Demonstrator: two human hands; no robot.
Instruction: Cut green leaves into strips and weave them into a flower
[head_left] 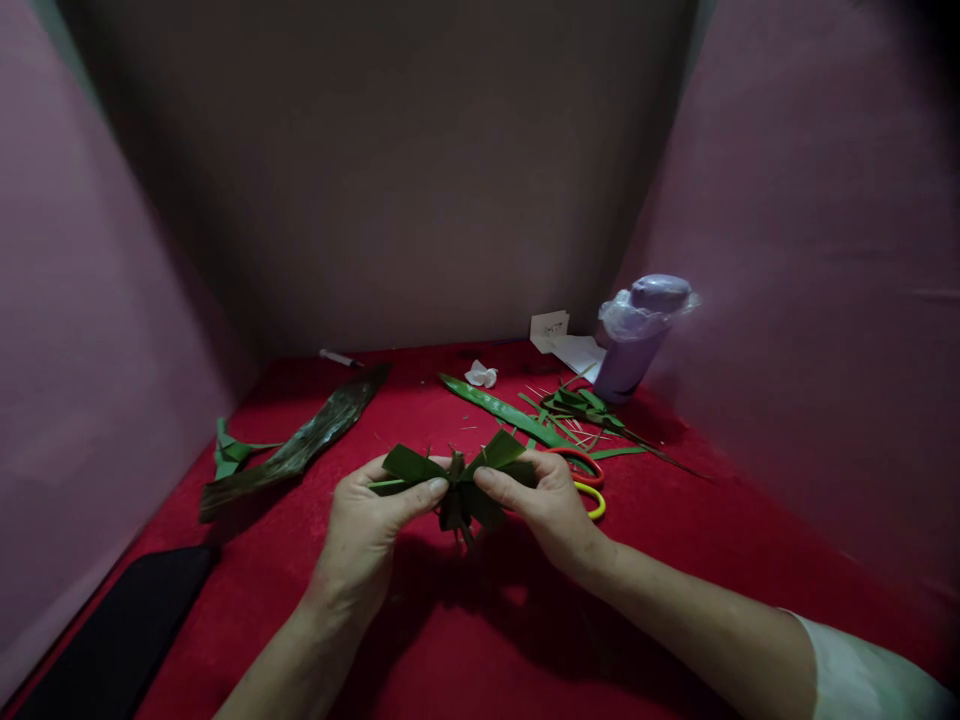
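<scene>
A folded green leaf piece (459,492), with several flat blades fanning outward, is held up over the red cloth between both hands. My left hand (367,515) pinches its left side, thumb on the front near the centre. On the other side, my right hand (551,505) grips the right blades, its thumb also close to the middle. Most of the fingers are hidden behind the leaves. Beyond my right hand lie scissors (592,500) with a red and a yellow handle loop; their blades are out of sight.
A long dark leaf (315,440) and a small folded leaf (231,452) lie at left. Behind the hands are a green leaf strip (499,408), leaf scraps (585,405), crumpled tissue (481,374) and a purple tumbler (637,345). A black flat object (124,630) sits front left.
</scene>
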